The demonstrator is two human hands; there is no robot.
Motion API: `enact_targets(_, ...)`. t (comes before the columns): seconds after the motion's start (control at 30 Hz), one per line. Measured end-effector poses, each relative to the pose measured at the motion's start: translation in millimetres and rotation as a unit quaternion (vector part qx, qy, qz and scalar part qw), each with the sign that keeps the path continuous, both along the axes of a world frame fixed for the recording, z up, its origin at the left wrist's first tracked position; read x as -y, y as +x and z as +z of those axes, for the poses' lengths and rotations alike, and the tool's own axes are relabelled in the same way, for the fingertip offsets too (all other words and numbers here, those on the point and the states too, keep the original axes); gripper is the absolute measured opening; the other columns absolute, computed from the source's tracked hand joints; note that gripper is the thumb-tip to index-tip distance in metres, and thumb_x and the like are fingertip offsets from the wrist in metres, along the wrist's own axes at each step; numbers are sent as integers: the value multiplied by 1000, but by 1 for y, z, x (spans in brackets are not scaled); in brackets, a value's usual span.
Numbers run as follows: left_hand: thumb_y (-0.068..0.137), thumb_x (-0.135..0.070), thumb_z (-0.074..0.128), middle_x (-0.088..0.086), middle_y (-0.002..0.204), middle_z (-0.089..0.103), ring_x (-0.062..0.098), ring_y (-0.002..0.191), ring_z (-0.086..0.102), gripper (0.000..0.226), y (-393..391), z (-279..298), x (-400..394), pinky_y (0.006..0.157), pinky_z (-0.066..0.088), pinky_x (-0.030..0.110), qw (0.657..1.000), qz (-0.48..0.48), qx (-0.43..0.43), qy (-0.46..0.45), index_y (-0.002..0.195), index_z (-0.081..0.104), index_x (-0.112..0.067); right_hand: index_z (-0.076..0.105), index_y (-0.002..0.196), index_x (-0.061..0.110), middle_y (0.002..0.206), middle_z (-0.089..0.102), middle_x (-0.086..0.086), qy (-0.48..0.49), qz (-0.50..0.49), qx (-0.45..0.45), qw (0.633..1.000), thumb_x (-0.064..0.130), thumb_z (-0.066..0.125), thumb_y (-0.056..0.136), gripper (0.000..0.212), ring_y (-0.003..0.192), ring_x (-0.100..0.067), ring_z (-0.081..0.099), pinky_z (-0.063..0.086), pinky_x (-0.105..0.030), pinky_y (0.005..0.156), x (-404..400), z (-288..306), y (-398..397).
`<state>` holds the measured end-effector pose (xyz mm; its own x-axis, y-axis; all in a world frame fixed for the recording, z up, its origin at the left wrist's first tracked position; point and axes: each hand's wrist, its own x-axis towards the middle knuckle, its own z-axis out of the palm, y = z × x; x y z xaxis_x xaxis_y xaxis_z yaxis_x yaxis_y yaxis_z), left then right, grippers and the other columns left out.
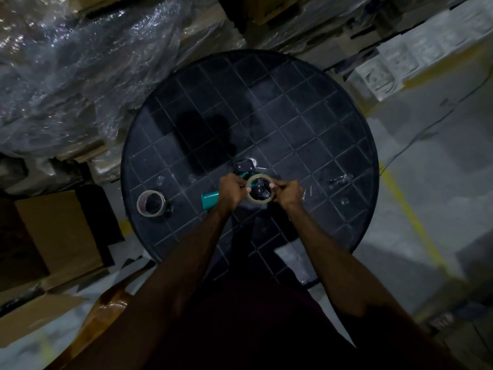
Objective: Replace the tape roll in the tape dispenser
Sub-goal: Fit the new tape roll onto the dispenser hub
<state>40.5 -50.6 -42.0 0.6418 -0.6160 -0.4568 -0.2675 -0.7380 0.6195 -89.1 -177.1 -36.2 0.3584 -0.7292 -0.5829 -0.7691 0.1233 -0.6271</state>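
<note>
I see a round black table (306, 108) with a gridded top, dim light throughout. Both hands work just above its near part.

The dispenser (244, 169) sits between the hands. Its teal handle (210, 200) sticks out below the left hand (232, 190), toward the wrist side; its black head lies beyond the knuckles. I judge it stiff and light. The cutting edge at the head, which I cannot make out here, is the part to keep fingers off. The handle is the sound place to hold it.

The roll (260, 192) is on the black hub, between the two sets of fingertips. It appears seated or nearly so; I cannot tell which. I judge it light, with a rigid core and a smooth, slick outer face. The free end will be sticky and liable to fold on itself. The rim is the best hold: thumb and finger on opposite edges.

The left hand is closed around the dispenser body, fingertips reaching the roll's left rim. The right hand (289, 193) is curled, fingertips pinched at the roll's right rim. Whether it grips the rim or a tape end I cannot tell.

A spent roll (150, 204) lies well left of the left hand, untouched. It looks like a thin, light ring.
</note>
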Motion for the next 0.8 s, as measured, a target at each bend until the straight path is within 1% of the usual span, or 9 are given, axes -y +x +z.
enact_targets(0.17,71,-17,80,11,83,76,25,79,70,16,5,17,16,75,56,34,996,-41,6,74,83,76,-9,75,108,12,101,76,-11,12,-4,15,1000,20,73,84,25,93,-24,71,56,-35,90,-4,4,0)
enact_targets(0.23,70,-15,74,14,88,74,29,83,69,17,7,21,22,72,56,35,993,-83,12,88,85,71,-8,74,109,14,102,76,-8,42,2,33,999,17,74,82,26,95,-23,72,57,-39,92,-1,1,0)
enact_targets(0.3,68,-21,67,12,97,72,31,91,69,28,9,20,25,76,57,36,987,-138,10,81,96,67,-16,71,114,18,103,76,-4,65,-8,55,996,17,77,78,36,94,-19,72,58,-41,90,5,-9,-4)
enact_targets(0.37,72,-19,63,12,107,72,29,101,67,34,8,33,28,84,54,33,983,-177,9,43,105,69,-17,69,117,20,100,75,1,52,-5,70,996,24,80,74,45,90,-13,71,58,-36,89,8,-24,-9)
enact_targets(0.47,84,-8,60,16,113,70,28,106,63,31,10,37,30,90,44,27,987,-162,22,0,113,68,-5,71,114,15,104,75,-5,41,-2,63,997,21,80,74,42,95,-16,69,55,-32,92,-6,-7,-8)
enact_targets(0.53,84,-12,60,19,106,72,33,101,66,25,10,34,29,85,48,33,989,-143,26,31,107,69,-6,72,112,10,104,75,-9,7,7,53,999,15,76,80,32,93,-16,67,53,-28,89,-13,-4,-8)
enact_targets(0.6,83,-16,64,20,100,73,36,96,67,20,8,32,27,79,50,35,991,-122,16,61,99,70,-5,74,107,10,102,76,-10,-16,-14,44,999,18,76,80,28,92,-19,69,55,-30,88,-17,-2,-7)
enact_targets(0.7,73,-22,74,15,93,74,31,90,69,25,4,35,24,76,50,33,993,-95,-9,69,91,71,-6,76,97,12,94,76,-9,-17,-45,28,998,26,78,78,24,87,-21,71,57,-30,85,-15,-3,-7)
enact_targets(0.8,60,-27,77,13,95,75,27,92,70,41,2,27,16,83,56,36,997,-51,-45,45,95,72,-7,76,84,16,87,76,-10,-14,-64,23,998,28,81,75,16,81,-23,72,59,-33,81,-12,-5,-8)
